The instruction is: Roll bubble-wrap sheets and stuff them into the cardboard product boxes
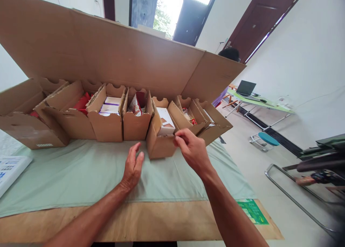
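A row of open brown cardboard boxes stands on a pale green cloth (81,171), backed by a tall cardboard sheet (107,49). One small box (159,144) is pulled forward from the row; a white packet (165,122) stands inside it. My right hand (192,150) pinches that box's front right corner, fingers curled. My left hand (133,166) hovers just left of the box with fingers straight and together, holding nothing. Neighbouring boxes hold white and purple packets (109,106) and red items (81,102).
A white printed bag (9,168) lies at the left table edge. A green label (252,211) sits at the table's right corner. Beyond on the right are a green desk with a laptop (245,88), a teal stool (266,138), and a person's head (229,54) behind the cardboard.
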Motion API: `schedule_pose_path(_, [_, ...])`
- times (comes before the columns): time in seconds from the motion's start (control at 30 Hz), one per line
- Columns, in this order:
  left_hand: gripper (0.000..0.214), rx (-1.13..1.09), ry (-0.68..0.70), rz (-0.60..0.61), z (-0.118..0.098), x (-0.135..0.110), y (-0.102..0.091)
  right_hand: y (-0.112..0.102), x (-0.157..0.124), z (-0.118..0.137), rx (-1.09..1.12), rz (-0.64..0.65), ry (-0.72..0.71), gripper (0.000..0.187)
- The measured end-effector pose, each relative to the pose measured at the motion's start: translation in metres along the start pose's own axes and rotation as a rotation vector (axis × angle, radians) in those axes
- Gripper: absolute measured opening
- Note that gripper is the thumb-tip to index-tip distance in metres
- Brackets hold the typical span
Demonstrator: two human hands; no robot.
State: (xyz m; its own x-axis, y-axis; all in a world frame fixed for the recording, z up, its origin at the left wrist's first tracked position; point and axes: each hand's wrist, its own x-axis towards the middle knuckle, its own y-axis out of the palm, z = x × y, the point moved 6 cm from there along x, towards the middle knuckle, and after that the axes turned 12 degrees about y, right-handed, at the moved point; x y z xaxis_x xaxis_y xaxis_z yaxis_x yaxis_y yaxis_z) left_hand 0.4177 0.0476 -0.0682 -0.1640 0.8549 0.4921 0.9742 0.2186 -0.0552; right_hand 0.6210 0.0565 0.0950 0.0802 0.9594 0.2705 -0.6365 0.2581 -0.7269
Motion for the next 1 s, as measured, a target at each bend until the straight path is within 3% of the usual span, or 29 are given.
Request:
schedule_pose_path(0.1, [0.058, -0.086, -0.125, -0.065, 0.006, 0.004, -0.01, -0.046, -0.07, -0.014, 0.024, -0.037, -0.075, 0.01])
schedule_pose_path(0.2, [0.067, -0.099, -0.146, -0.04, 0.005, 0.005, -0.016, -0.095, -0.118, -0.039, -0.048, -0.117, -0.092, 0.01])
schedule_pose_path(0.27, [0.071, -0.12, -0.119, 0.03, 0.0, 0.004, -0.014, -0.121, -0.136, -0.058, -0.118, -0.141, -0.057, 0.013])
schedule_pose_path(0.37, [0.072, -0.154, -0.041, 0.228, -0.012, -0.003, 0.0, -0.15, -0.149, -0.077, -0.181, -0.187, 0.063, 0.028])
schedule_pose_path(0.47, [0.078, -0.176, 0.033, 0.438, -0.021, -0.015, 0.02, -0.168, -0.15, -0.073, -0.206, -0.298, 0.075, 0.03])
schedule_pose_path(0.53, [0.083, -0.156, 0.052, 0.548, -0.021, -0.024, 0.033, -0.165, -0.143, -0.06, -0.273, -0.25, -0.017, 0.022])
schedule_pose_path(0.6, [0.084, -0.102, 0.057, 0.611, -0.017, -0.029, 0.041, -0.151, -0.129, -0.048, -0.407, -0.094, -0.119, 0.019])
schedule_pose_path(0.67, [0.08, -0.053, 0.065, 0.624, -0.012, -0.032, 0.043, -0.137, -0.115, -0.038, -0.593, 0.048, -0.184, 0.016])
schedule_pose_path(0.73, [0.074, -0.036, 0.08, 0.625, -0.009, -0.034, 0.043, -0.128, -0.101, -0.028, -0.751, 0.103, -0.22, 0.011])
schedule_pose_path(0.87, [0.068, -0.02, 0.101, 0.597, -0.004, -0.035, 0.04, -0.113, -0.08, -0.011, -0.784, 0.218, -0.239, 0.014])
schedule_pose_path(1.0, [0.065, -0.034, 0.125, 0.572, -0.003, -0.035, 0.041, -0.086, -0.069, -0.016, -0.811, 0.413, -0.13, 0.031])
